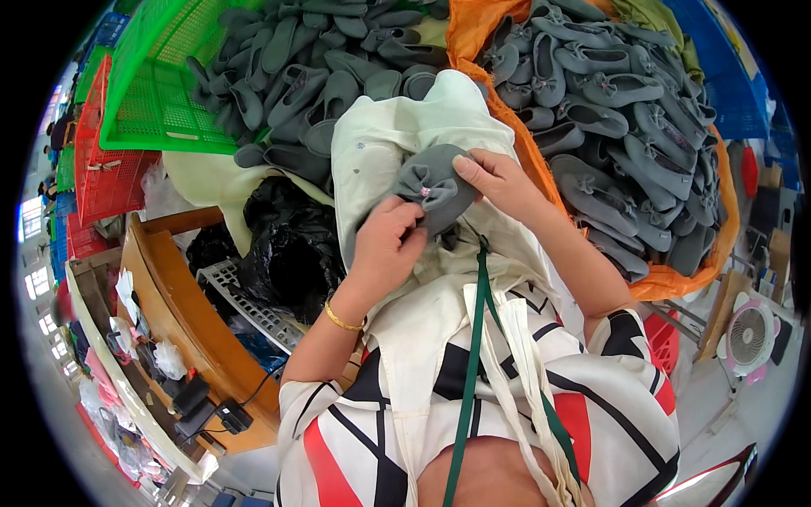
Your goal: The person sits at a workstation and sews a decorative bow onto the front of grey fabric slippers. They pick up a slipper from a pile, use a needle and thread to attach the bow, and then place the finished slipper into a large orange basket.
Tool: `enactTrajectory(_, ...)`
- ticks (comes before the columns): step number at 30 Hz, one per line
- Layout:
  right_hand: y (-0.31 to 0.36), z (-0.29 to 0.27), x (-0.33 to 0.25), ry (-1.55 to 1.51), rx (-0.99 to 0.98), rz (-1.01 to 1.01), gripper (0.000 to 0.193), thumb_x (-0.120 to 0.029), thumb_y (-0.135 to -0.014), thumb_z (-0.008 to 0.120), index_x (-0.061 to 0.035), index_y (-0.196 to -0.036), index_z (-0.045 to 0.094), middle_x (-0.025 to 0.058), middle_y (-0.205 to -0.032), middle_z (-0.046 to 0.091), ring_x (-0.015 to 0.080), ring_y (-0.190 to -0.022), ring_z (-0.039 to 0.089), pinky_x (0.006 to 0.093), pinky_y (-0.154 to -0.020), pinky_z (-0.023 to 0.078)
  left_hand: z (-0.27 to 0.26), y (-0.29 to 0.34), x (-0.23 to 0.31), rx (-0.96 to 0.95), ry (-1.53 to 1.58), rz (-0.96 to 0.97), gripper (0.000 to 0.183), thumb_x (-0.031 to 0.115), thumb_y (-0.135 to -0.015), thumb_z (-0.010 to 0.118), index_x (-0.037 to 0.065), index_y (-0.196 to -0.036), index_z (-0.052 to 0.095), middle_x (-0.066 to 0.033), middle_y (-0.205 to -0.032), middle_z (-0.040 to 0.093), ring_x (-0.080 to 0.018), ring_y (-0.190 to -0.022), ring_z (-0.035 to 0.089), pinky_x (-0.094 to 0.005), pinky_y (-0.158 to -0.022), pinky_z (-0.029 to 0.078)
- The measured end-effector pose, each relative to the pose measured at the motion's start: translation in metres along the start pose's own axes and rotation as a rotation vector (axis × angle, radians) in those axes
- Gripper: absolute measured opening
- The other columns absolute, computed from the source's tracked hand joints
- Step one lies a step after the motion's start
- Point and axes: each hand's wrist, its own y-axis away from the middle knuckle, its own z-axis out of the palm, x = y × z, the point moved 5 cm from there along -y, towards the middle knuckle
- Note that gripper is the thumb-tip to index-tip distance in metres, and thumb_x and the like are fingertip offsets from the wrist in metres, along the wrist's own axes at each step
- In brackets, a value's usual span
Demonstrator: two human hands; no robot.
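Note:
A grey fabric slip-on shoe lies over my lap, its toe end facing up. On its front sits a gathered bow with a small pink ornament at the centre. My right hand grips the shoe's right edge, thumb on top and the other fingers mostly hidden beneath. With fingers curled in, my left hand holds the shoe at its lower left, fingertips against the bow. Whether a small tool or thread is between those fingertips cannot be made out. A white cloth apron covers my lap under the shoe.
Grey shoes heap beside a green plastic crate ahead left. More fill an orange sack at the right. A black plastic bag and wooden table stand left. A small fan is far right.

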Motion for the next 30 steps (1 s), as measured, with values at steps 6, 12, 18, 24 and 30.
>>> enactTrajectory(6,0.043,0.022,-0.046,0.309,0.241,-0.486,0.041,-0.035,-0.091,0.069,0.0041,-0.087,0.059,0.0115,-0.075,0.056,0.0217,-0.066,0.054,0.0337,-0.063,0.045,-0.019,0.004,0.009,0.136,0.933,-0.217,0.021,0.008,-0.093,0.063,-0.002,-0.11,0.063,-0.0062,-0.103,0.065,-0.0169,-0.096,0.059,-0.0312,-0.093,0.045)
enactTrajectory(12,0.055,0.028,-0.035,0.308,0.221,-0.434,0.041,-0.035,-0.091,0.069,0.0045,-0.085,0.059,0.0117,-0.073,0.055,0.0197,-0.065,0.052,0.0335,-0.061,0.045,-0.007,0.013,-0.008,0.079,0.74,-0.239,0.02,0.004,-0.089,0.067,0.0,-0.107,0.063,-0.0019,-0.099,0.066,-0.009,-0.09,0.06,-0.027,-0.085,0.05)
enactTrajectory(18,0.05,0.027,0.003,0.005,0.094,-0.21,0.04,-0.036,-0.092,0.066,0.0043,-0.09,0.064,0.0042,-0.074,0.058,0.0098,-0.07,0.05,0.0286,-0.061,0.043,-0.001,0.012,-0.004,-0.041,0.761,-0.295,0.029,-0.001,-0.083,0.064,-0.001,-0.112,0.064,-0.0028,-0.103,0.068,-0.0099,-0.094,0.062,-0.0264,-0.087,0.049)
enactTrajectory(24,0.061,0.017,0.014,-0.047,0.113,-0.194,0.041,-0.037,-0.091,0.066,0.0043,-0.091,0.065,0.003,-0.075,0.059,0.0099,-0.07,0.051,0.0285,-0.062,0.044,0.011,0.003,-0.004,-0.12,0.752,-0.256,0.023,0.005,-0.088,0.064,-0.001,-0.11,0.065,-0.0032,-0.103,0.069,-0.009,-0.094,0.062,-0.0251,-0.085,0.049)
enactTrajectory(30,0.081,0.015,-0.005,0.186,0.212,-0.26,0.042,-0.036,-0.09,0.066,0.0051,-0.087,0.062,0.013,-0.072,0.059,0.0208,-0.065,0.053,0.0339,-0.063,0.045,0.017,0.001,-0.008,-0.107,0.779,-0.274,0.022,0.015,-0.095,0.064,-0.001,-0.11,0.066,-0.003,-0.103,0.07,-0.0089,-0.091,0.063,-0.0255,-0.084,0.049)
